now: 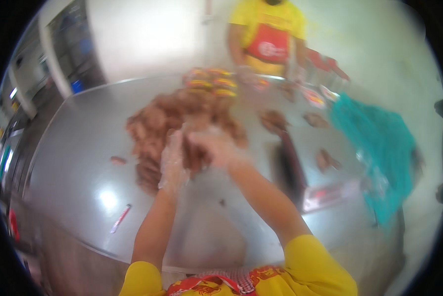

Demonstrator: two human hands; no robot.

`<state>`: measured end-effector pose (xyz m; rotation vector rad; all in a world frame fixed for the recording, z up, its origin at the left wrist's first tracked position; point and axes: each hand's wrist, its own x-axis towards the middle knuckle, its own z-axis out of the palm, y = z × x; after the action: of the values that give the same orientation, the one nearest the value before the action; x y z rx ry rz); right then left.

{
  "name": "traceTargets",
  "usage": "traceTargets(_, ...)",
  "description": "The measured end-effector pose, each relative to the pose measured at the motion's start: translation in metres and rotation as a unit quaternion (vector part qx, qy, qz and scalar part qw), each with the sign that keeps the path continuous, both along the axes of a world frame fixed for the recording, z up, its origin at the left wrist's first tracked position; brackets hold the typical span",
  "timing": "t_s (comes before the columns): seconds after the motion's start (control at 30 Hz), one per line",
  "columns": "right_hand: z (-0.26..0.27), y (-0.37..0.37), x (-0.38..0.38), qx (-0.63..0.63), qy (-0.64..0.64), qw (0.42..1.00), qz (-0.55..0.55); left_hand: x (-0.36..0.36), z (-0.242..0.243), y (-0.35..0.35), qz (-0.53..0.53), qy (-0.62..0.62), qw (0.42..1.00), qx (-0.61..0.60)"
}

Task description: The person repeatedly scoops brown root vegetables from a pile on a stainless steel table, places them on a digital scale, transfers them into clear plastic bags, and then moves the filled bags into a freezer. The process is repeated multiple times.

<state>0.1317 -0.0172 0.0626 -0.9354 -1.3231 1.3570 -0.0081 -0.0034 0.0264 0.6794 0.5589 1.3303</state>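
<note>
A large heap of brown, lumpy food pieces lies on the metal table before me; blur hides their exact kind. Both my hands wear clear plastic gloves and are at the near side of this heap. My left hand stands on edge against the pieces, fingers pointing away from me. From the right, my right hand curls its fingers over some brown pieces between the two hands. Whether the left fingers grip anything is unclear.
Right of my hands is a dark-topped weighing scale with a panel. Beyond it are small brown clusters and a teal plastic bag. Yellow-red packets stand behind the heap. Opposite, a co-worker handles items. A pen-like stick lies left.
</note>
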Motion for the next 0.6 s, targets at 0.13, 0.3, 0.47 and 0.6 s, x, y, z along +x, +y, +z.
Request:
traceTargets(0.13,-0.008,-0.037,0.097,0.035,-0.114,0.975,-0.19,0.113,0.004,-0.026,-0.092,0.122,0.988,0.036)
traceTargets(0.3,-0.019,-0.076,0.27,0.094,-0.421,0.846,-0.314,0.27,0.003,-0.067,-0.094,0.28,0.94,0.172)
traceTargets(0.47,-0.025,-0.116,0.401,0.069,-0.581,0.724,-0.365,0.361,0.015,-0.109,-0.029,0.617,0.704,0.352)
traceTargets(0.6,-0.036,-0.111,0.46,0.192,-0.639,0.663,-0.341,0.388,0.025,-0.126,-0.09,0.516,0.804,0.281)
